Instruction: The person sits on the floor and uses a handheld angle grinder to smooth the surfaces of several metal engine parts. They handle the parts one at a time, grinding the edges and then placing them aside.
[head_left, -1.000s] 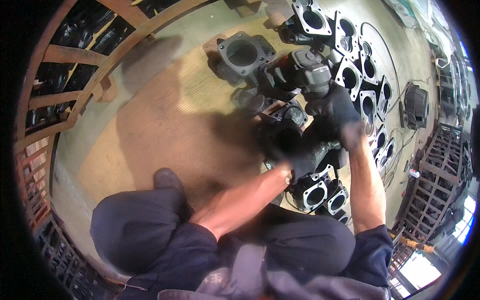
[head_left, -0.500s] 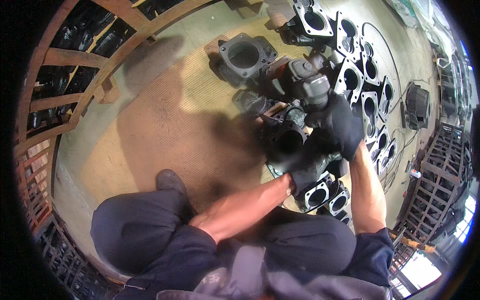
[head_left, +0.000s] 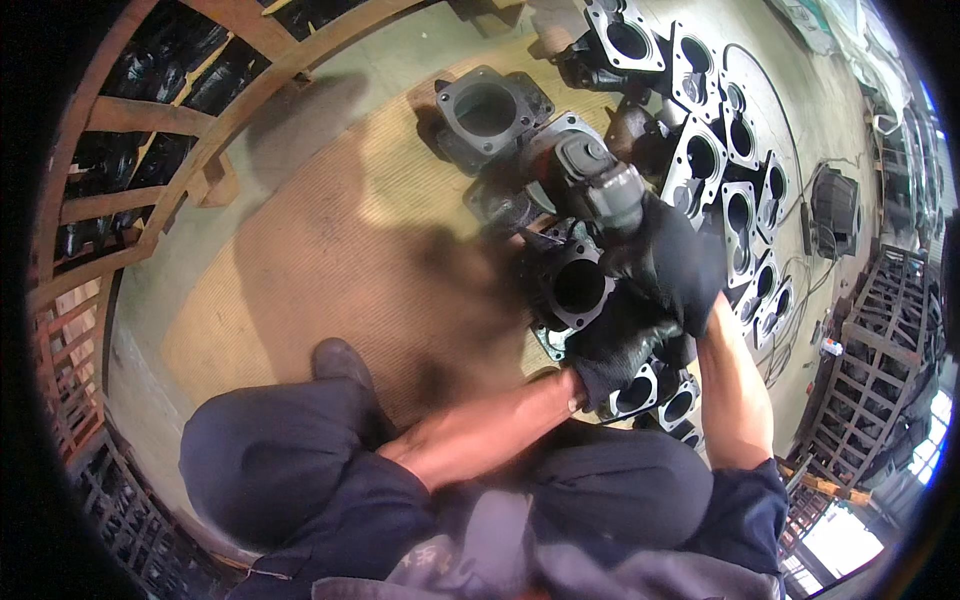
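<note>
A: What is lying around the hands?

B: Many dark metal housings (head_left: 722,190) are lying in rows at right, one square housing (head_left: 487,108) apart on the cardboard sheet (head_left: 330,270).

A: And the held part?

B: The left hand (head_left: 625,345) is gripping a black casting (head_left: 572,287) with a round bore above the rows. The right hand (head_left: 668,262), gloved, is closing around a grey power tool (head_left: 598,182), touching the casting.

A: What surface is shown underfoot?
B: A tan concrete floor (head_left: 330,260), sunlit and crossed by shadow, is shown.

A: What is seen at the left?
B: A curved wooden rail (head_left: 150,190) is seen, with dark stacked parts (head_left: 150,70) behind it.

A: And at the right?
B: Crates (head_left: 860,400) are shown, and a cable (head_left: 790,150) is laid across the floor; daylight is admitted at the lower right.
</note>
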